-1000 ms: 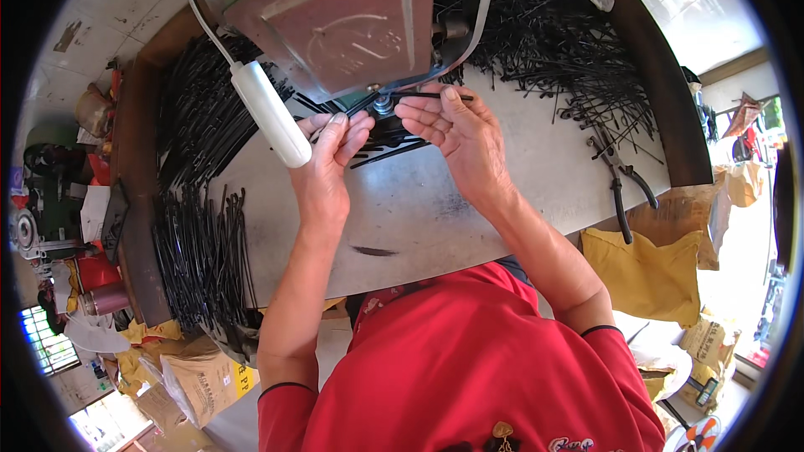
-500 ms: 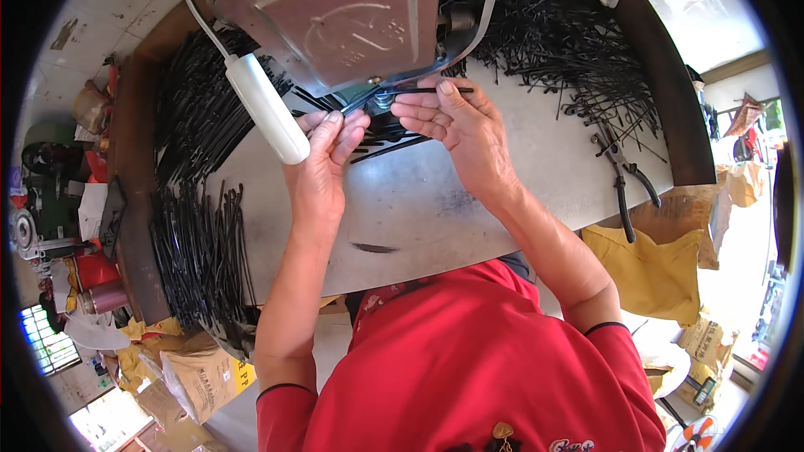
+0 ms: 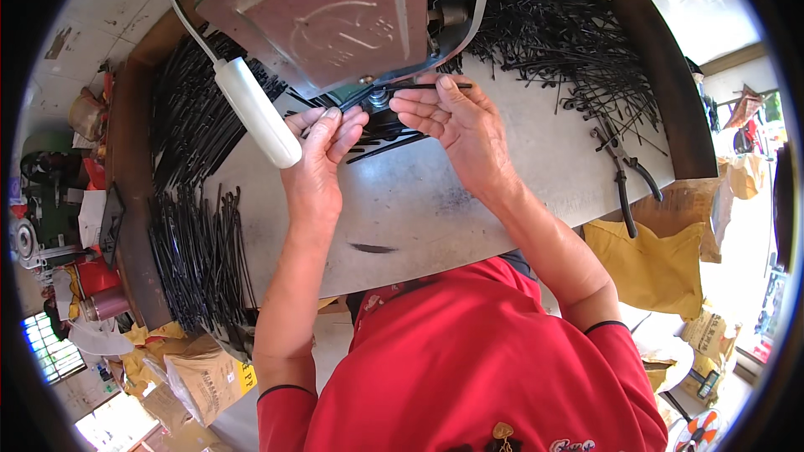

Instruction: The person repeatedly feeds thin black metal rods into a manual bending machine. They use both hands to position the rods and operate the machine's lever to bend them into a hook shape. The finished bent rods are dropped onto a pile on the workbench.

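Observation:
My left hand (image 3: 320, 151) is closed in a pinch on a thin black rod (image 3: 355, 100) that slants up under the machine head (image 3: 322, 25). On the other side my right hand (image 3: 461, 130) pinches a thin black rod (image 3: 425, 86) between thumb and forefinger, its other fingers curled loosely below. The two rods come close together at a small round metal fitting (image 3: 378, 100); I cannot tell whether they are two pieces or one. Beneath the fitting, more black rods (image 3: 389, 147) lie on the metal tabletop (image 3: 402, 201).
A white lamp (image 3: 258, 113) on a bendable neck hangs beside my left hand. Black rods are heaped at left (image 3: 197, 259) and at far right (image 3: 578, 42). Pliers (image 3: 621, 169) with black handles lie at the right edge. A raised brown rim (image 3: 134, 201) borders the table.
The machine, lamp and table appear shifted slightly left in the picture. Both hands keep their pinches on the rods, with little visible movement.

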Action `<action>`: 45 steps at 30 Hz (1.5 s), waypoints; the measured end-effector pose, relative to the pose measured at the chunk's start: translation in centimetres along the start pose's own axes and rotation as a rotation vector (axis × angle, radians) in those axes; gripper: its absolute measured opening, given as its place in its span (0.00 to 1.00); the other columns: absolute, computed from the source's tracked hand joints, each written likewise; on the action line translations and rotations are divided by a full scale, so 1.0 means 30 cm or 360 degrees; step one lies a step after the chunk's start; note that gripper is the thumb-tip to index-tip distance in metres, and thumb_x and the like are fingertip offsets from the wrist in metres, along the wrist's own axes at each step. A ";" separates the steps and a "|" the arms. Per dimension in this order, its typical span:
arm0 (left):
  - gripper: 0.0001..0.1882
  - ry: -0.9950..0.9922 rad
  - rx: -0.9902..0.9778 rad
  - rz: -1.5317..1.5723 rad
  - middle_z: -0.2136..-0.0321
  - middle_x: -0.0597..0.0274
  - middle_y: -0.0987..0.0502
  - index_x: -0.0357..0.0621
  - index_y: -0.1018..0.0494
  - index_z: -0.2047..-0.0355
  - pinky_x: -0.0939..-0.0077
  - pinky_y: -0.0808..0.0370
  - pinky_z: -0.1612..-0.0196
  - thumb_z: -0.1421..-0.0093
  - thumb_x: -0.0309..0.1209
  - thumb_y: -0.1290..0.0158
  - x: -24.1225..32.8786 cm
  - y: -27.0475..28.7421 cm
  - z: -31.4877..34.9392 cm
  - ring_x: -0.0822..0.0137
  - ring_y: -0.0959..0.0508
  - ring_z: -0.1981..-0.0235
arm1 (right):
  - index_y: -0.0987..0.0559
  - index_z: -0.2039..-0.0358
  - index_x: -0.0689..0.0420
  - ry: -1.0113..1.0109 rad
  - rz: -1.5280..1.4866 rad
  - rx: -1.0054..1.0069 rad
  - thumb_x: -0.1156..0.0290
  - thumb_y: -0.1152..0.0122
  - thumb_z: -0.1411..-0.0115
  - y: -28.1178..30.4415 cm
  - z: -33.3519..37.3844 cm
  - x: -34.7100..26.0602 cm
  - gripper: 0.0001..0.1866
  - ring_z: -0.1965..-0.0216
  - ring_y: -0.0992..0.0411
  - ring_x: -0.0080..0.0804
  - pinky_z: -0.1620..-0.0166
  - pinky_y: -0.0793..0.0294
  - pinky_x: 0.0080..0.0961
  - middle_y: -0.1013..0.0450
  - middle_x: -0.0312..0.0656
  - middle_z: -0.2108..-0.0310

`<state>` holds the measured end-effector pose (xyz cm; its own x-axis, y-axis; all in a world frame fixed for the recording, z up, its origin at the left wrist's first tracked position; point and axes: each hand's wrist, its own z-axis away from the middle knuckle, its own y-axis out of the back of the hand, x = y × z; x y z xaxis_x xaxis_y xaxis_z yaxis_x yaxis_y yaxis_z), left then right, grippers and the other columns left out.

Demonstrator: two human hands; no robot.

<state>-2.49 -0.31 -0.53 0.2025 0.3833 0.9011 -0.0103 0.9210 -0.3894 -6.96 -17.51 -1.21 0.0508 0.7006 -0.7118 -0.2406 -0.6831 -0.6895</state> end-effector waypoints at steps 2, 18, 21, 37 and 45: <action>0.09 -0.0057 -0.0004 0.0057 0.66 0.44 0.24 0.35 0.37 0.63 0.77 0.18 0.63 0.40 0.21 0.49 -0.001 -0.006 0.006 0.56 0.19 0.64 | 0.33 0.58 0.67 0.0026 0.0002 -0.0027 0.64 0.56 0.32 -0.005 -0.002 -0.008 0.16 0.56 0.25 0.43 0.51 0.24 0.33 0.27 0.57 0.60; 0.06 0.0064 0.0050 0.0110 0.68 0.45 0.23 0.35 0.34 0.66 0.78 0.17 0.64 0.41 0.20 0.48 -0.008 0.015 -0.002 0.57 0.18 0.66 | 0.34 0.57 0.67 0.0038 0.0123 -0.0018 0.64 0.56 0.32 -0.018 0.011 -0.005 0.16 0.57 0.24 0.44 0.51 0.24 0.33 0.27 0.59 0.60; 0.07 -0.0020 0.0050 0.0053 0.67 0.44 0.23 0.35 0.35 0.65 0.78 0.17 0.64 0.41 0.20 0.48 -0.002 -0.003 0.004 0.57 0.18 0.65 | 0.34 0.57 0.67 0.0027 0.0061 0.0006 0.64 0.56 0.32 -0.022 0.006 -0.013 0.16 0.57 0.25 0.44 0.51 0.24 0.33 0.27 0.59 0.60; 0.08 0.0058 0.0058 0.0053 0.67 0.43 0.23 0.36 0.37 0.64 0.77 0.17 0.65 0.41 0.20 0.49 -0.005 0.001 -0.006 0.56 0.18 0.65 | 0.33 0.58 0.66 0.0030 0.0064 0.0022 0.64 0.55 0.32 -0.012 0.004 0.000 0.15 0.58 0.24 0.43 0.51 0.24 0.33 0.26 0.58 0.61; 0.07 0.0038 0.0004 0.0096 0.67 0.43 0.23 0.35 0.36 0.65 0.78 0.17 0.63 0.40 0.20 0.49 -0.014 -0.017 -0.013 0.57 0.18 0.65 | 0.34 0.57 0.67 0.0047 -0.0020 0.0052 0.63 0.54 0.32 0.000 -0.012 0.009 0.17 0.56 0.25 0.44 0.51 0.24 0.34 0.27 0.59 0.59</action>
<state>-2.19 -0.96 -0.79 0.2248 0.4366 0.8711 -0.0255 0.8963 -0.4427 -6.59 -17.40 -1.44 0.0825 0.7024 -0.7070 -0.2713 -0.6668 -0.6941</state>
